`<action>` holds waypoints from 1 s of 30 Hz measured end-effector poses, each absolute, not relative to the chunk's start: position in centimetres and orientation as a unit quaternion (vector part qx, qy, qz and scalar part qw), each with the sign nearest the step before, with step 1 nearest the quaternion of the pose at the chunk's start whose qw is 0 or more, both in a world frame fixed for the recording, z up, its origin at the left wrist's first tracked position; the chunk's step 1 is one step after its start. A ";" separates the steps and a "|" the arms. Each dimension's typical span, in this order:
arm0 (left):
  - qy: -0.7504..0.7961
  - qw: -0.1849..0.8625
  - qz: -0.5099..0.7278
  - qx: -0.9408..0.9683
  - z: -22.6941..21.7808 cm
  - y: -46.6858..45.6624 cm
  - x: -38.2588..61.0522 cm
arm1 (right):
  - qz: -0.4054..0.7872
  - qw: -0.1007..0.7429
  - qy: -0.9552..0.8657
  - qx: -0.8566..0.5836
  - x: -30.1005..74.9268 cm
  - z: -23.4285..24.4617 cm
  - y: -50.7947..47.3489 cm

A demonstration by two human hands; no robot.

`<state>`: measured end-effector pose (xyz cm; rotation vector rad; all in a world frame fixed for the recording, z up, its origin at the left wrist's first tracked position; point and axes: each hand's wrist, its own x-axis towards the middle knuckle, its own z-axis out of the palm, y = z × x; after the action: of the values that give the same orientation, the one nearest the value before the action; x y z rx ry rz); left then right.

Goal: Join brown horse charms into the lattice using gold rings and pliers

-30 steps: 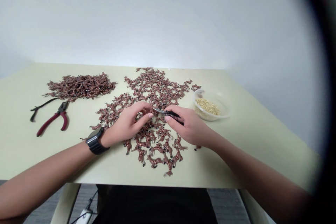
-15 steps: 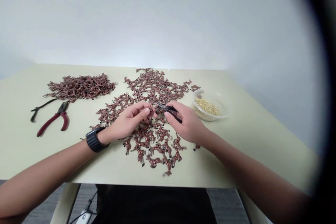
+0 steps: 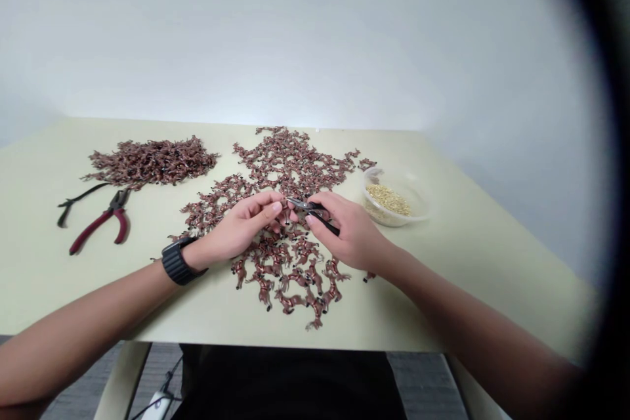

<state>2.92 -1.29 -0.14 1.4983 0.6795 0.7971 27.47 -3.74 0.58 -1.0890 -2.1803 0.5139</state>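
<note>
Tabletop (image 3: pixel 394 308) pale, wall (image 3: pixel 315 33) whitish — right hand (image 3: pixel 352 230) grips pliers (image 3: pixel 305 206), left hand (image 3: pixel 241 224) pinches figurine (image 3: pixel 286 215).

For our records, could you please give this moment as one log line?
right hand: black-handled pliers | left hand: fingers together near plier tips, hold unclear | nearby: brown figurines, tub of gold pieces, red-handled pliers

No readable text or labels anywhere.

black-handled, silver-tipped pliers (image 3: pixel 306 205) in my right hand (image 3: pixel 352 226), dark-red-handled pliers (image 3: pixel 117 208) left of my left hand (image 3: pixel 241 226), reddish-brown figurines (image 3: pixel 295 277) with dark feet around both hands, gold bits (image 3: pixel 388 200) beyond my right, pale yellow-green tabletop (image 3: pixel 492 243)
</note>
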 end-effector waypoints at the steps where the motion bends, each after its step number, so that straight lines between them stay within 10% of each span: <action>1: 0.294 0.609 0.343 0.652 -0.1 -1.3 2.9 | 0.194 0.320 -0.830 -0.414 27.5 0.6 -3.7; 30: 0.330 0.524 0.351 0.703 0.2 -1.7 3.1 | 0.195 0.305 -0.831 -0.422 27.4 1.0 -3.8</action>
<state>3.11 -1.73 0.15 1.6821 0.7892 0.8402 27.41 -3.84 1.04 -1.1172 -2.2007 0.5169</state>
